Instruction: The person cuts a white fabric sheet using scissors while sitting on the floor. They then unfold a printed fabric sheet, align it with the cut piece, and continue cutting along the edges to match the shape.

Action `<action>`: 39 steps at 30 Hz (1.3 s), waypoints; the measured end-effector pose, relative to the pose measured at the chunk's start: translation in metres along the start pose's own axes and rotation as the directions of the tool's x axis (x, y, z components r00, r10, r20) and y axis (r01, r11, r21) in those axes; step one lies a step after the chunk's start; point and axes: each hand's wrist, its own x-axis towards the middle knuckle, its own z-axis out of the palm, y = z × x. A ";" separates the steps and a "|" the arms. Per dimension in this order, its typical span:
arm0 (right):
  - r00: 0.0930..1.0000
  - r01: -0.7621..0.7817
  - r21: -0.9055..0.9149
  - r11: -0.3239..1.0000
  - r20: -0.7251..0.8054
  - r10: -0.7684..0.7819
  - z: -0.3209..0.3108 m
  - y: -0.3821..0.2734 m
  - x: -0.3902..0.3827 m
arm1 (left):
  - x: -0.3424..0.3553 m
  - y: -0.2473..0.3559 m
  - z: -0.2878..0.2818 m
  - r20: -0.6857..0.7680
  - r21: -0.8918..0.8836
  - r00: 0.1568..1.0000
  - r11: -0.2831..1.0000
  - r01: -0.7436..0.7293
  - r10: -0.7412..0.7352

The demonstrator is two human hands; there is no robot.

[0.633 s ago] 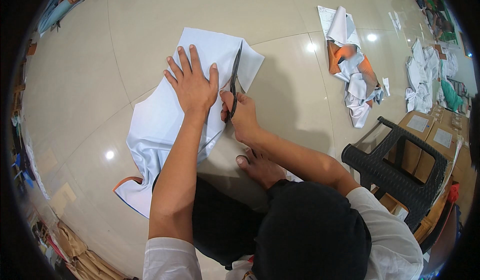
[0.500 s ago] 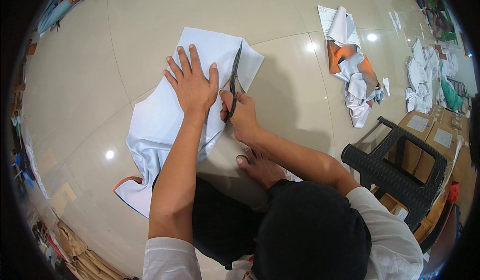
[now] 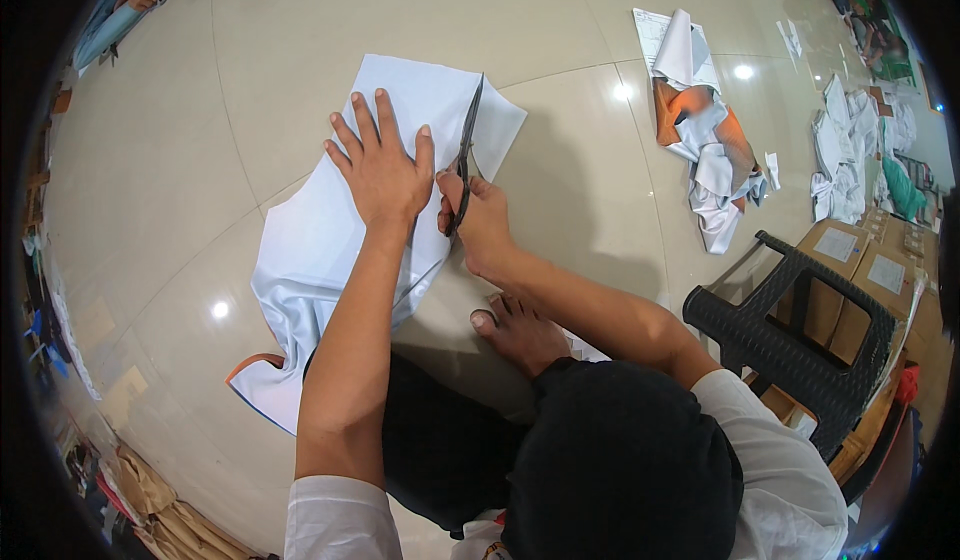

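Looking down, I had the pale tiled floor [image 3: 330, 20] before me, bright reflections on it. On it, in front of me and slightly left, lay the white cloth [image 3: 305, 235], flat at its far end and bunched into folds nearer me, where one corner showed an orange edge. To my right, well apart from the cloth, stood a black stool [image 3: 730, 325]. Beyond the stool lay a heap of white and orange fabric [image 3: 712, 175], partly over a marked sheet of paper [image 3: 650, 35]. My bare foot [image 3: 530, 338] rested near the cloth. My left hand [image 3: 385, 175] was flat on the cloth, fingers spread. My right hand [image 3: 485, 225] was curled around the handles of the dark scissors [image 3: 468, 132], tip pointing away from me, near the cloth's far edge.
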 end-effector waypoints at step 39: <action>0.933 -0.015 -0.888 0.460 -0.178 -0.313 -0.285 0.001 -0.110 | -0.029 -0.083 -0.029 -0.187 -0.129 0.964 0.977 0.168 -0.190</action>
